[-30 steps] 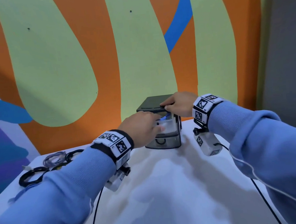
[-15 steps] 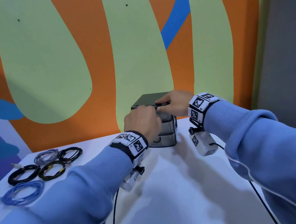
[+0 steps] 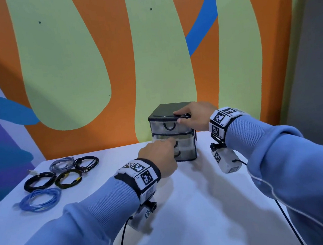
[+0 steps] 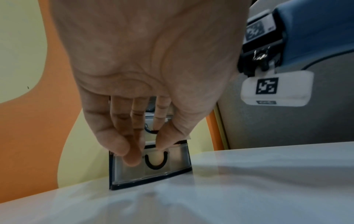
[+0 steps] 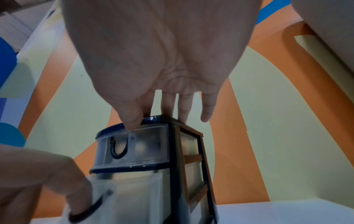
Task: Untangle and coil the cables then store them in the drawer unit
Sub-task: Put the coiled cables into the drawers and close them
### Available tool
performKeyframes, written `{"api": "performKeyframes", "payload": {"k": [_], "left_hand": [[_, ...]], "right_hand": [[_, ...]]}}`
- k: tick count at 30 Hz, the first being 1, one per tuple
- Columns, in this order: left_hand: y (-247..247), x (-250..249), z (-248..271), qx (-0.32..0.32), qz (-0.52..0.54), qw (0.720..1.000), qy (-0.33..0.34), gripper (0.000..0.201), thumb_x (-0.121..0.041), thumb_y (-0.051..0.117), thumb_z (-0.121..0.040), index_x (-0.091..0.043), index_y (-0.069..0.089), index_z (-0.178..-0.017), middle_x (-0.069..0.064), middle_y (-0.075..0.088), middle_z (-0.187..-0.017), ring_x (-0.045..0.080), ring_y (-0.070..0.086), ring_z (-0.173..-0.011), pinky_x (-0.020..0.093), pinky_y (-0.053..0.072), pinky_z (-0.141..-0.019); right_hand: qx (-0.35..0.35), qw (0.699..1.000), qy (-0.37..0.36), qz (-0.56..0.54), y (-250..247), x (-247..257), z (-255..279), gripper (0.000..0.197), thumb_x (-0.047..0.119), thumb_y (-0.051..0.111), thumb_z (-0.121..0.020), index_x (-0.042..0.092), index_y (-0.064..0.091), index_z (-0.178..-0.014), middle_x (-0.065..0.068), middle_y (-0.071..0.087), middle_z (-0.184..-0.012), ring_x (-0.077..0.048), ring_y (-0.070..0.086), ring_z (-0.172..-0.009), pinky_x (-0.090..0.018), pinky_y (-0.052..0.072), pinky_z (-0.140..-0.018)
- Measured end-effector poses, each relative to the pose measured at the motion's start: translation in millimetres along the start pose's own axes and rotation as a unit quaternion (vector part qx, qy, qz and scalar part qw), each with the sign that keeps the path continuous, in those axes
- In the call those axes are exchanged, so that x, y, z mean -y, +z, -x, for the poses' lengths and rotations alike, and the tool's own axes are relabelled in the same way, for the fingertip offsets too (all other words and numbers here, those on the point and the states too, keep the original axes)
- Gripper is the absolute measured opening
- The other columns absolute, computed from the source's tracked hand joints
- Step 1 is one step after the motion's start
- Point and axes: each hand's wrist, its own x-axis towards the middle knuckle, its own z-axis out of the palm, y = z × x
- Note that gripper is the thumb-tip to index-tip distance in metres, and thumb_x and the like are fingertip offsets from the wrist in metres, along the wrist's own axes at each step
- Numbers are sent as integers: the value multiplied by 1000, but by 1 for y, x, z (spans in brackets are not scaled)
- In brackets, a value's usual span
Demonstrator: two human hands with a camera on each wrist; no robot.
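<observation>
Change: left hand (image 3: 158, 156) dropped from the top drawer (image 3: 167, 126) to the middle drawer (image 3: 182, 142), now slid out
Left hand: fingers hooked on its handle
Right hand (image 3: 195, 116): flat, steadying the lid
Unit (image 3: 188, 155): clear drawers, dark frame; upright, fronts toward person, at table (image 3: 195, 208) rear
Cables (image 3: 61, 177): five coils, far left

Head cam sits up high, looking forward and down across the white table (image 3: 195, 208) toward the painted wall (image 3: 70, 62), with both sleeves in view. Left wrist cam is low, right above the tabletop, peeking under the palm at the drawer unit (image 4: 151, 165) up close. Right wrist cam looks steeply up along the same drawer unit (image 5: 153, 151). All three share that unit.
</observation>
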Motion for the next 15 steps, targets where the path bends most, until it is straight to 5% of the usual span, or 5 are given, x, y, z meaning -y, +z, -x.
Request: {"api": "performKeyframes", "payload": {"k": [8, 15], "left_hand": [[-9, 15, 55, 1, -8, 1000, 10, 42, -16, 52, -94, -22, 47, -134, 7, 62, -104, 34, 58, -90, 36, 39, -67], [-10, 16, 106, -2, -9, 999, 30, 36, -21, 52, -97, -22, 49, -133, 4, 64, -111, 33, 58, -96, 41, 51, -79]], "right_hand": [[10, 1000, 2, 19, 4, 14, -10, 43, 46, 55, -104, 37, 59, -147, 8, 73, -127, -5, 53, -68, -21, 34, -54], [18, 999, 28, 4, 7, 19, -11, 44, 44, 57, -103, 34, 60, -146, 5, 70, -135, -16, 60, -87, -23, 44, -69]]}}
